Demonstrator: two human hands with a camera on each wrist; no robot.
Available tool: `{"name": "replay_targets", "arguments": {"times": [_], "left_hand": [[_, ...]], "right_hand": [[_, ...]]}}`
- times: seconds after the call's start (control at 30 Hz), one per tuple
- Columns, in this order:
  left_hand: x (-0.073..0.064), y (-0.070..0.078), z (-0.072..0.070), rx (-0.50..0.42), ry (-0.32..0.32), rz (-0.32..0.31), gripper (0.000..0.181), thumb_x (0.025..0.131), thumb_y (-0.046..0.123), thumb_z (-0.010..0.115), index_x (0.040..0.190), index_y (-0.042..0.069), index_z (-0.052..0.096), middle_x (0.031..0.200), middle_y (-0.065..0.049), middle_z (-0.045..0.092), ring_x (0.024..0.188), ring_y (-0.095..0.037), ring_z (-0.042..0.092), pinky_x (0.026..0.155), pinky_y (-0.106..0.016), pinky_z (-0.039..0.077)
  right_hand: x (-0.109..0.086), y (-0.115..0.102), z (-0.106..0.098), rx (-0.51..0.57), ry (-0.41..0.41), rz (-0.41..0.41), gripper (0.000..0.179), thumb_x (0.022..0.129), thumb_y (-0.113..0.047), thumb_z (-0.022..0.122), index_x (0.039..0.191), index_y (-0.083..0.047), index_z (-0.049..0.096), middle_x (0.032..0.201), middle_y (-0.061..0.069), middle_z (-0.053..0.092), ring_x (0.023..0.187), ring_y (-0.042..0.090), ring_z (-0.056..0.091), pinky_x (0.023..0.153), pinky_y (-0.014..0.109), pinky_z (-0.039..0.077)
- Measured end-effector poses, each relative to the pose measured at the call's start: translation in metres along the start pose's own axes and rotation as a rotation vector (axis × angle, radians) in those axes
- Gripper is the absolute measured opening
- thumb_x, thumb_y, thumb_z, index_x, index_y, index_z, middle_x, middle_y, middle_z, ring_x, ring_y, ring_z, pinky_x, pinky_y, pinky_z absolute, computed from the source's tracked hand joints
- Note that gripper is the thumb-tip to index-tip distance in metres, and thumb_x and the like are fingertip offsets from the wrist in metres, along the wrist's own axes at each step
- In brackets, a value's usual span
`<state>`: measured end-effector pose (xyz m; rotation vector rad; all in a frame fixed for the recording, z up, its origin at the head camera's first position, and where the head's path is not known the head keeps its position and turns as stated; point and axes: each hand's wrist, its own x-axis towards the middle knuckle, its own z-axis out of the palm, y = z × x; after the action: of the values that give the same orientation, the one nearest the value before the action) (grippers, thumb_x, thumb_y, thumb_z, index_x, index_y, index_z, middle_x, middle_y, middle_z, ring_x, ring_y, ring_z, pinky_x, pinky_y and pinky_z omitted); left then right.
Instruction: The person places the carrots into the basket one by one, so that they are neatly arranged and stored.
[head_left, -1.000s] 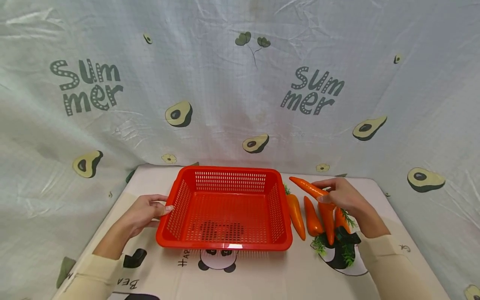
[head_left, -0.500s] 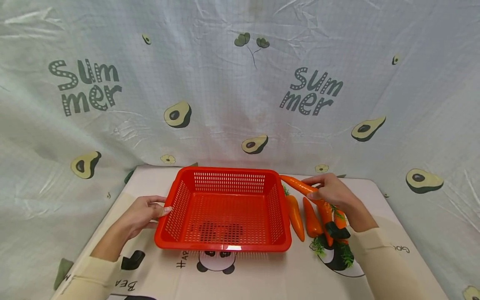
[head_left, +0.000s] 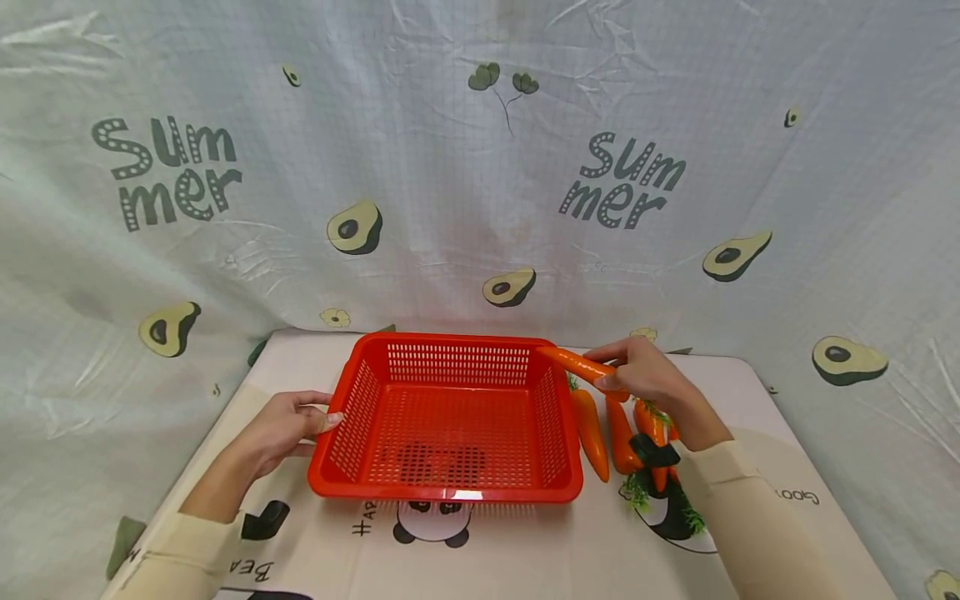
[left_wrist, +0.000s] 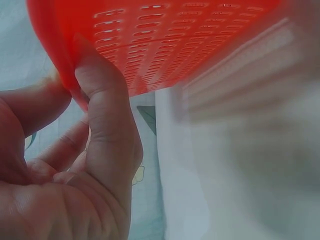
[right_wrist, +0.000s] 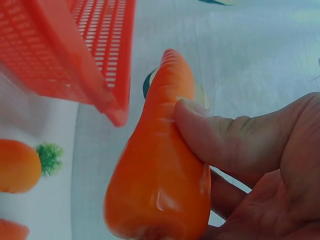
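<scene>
A red plastic basket [head_left: 446, 493] with slotted walls stands in the middle of the table, nothing lying inside it. My left hand [head_left: 288, 425] pinches its left rim between thumb and fingers; the left wrist view shows the thumb curled over the rim [left_wrist: 47, 45]. At the basket's back right corner my right hand [head_left: 641, 375] grips an orange carrot [head_left: 581, 364] by its thick end. The carrot's narrow tip overlaps the basket's rim in the head view. In the right wrist view the thumb presses along the carrot [right_wrist: 160, 160], beside the basket's corner.
Several more carrots with green tops lie right of the basket, such as a carrot [head_left: 591, 437] close along its right wall; some are partly hidden by my right hand and wrist strap [head_left: 654, 451]. A printed cloth [head_left: 420, 167] hangs behind the table [head_left: 510, 558].
My right hand has carried the carrot leftward from above the other carrots, its tip now over the basket's back right rim. The left hand and basket stay nearly in place.
</scene>
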<state>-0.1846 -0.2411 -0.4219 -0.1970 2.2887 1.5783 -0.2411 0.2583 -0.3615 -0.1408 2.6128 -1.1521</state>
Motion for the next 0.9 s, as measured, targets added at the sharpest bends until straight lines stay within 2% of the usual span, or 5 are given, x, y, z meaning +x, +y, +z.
{"name": "replay_targets", "arguments": {"times": [0.1,0.3,0.47,0.73,0.9], "left_hand": [[0.000,-0.001,0.000,-0.003,0.001,0.002,0.062,0.103,0.020,0.066,0.150,-0.012,0.041,0.121,-0.024,0.071,0.090,-0.022,0.075,0.079,-0.041,0.066],[0.001,-0.003,-0.001,0.000,0.005,0.007,0.061,0.103,0.020,0.066,0.150,-0.011,0.042,0.121,-0.024,0.071,0.090,-0.023,0.075,0.079,-0.042,0.066],[0.002,-0.004,-0.002,0.002,0.006,0.003,0.062,0.102,0.021,0.066,0.150,-0.010,0.042,0.120,-0.022,0.072,0.089,-0.022,0.075,0.079,-0.042,0.066],[0.000,-0.002,-0.001,-0.004,0.006,0.005,0.059,0.102,0.019,0.066,0.149,-0.010,0.044,0.119,-0.022,0.073,0.088,-0.022,0.075,0.078,-0.041,0.066],[0.000,-0.002,0.000,-0.010,0.008,0.009,0.059,0.102,0.019,0.066,0.148,-0.010,0.044,0.119,-0.023,0.073,0.089,-0.023,0.075,0.078,-0.041,0.066]], "right_hand": [[0.003,-0.005,0.003,-0.009,-0.001,0.015,0.044,0.091,-0.001,0.067,0.135,-0.003,0.069,0.116,0.019,0.071,0.090,0.028,0.059,0.071,0.031,0.056],[0.011,-0.012,0.010,0.014,-0.026,-0.009,0.044,0.090,0.001,0.066,0.134,-0.003,0.070,0.119,0.020,0.071,0.090,0.028,0.062,0.075,0.035,0.059],[0.016,-0.019,0.015,0.030,-0.044,-0.025,0.043,0.090,0.000,0.069,0.133,-0.003,0.071,0.119,0.019,0.073,0.093,0.028,0.065,0.079,0.032,0.061],[0.024,-0.032,0.023,0.044,-0.067,-0.035,0.041,0.091,0.001,0.068,0.131,-0.002,0.071,0.120,0.019,0.073,0.091,0.026,0.067,0.084,0.041,0.064],[0.031,-0.040,0.031,0.031,-0.072,-0.051,0.041,0.090,0.001,0.069,0.131,-0.002,0.072,0.121,0.017,0.073,0.091,0.025,0.066,0.080,0.035,0.063]]}}
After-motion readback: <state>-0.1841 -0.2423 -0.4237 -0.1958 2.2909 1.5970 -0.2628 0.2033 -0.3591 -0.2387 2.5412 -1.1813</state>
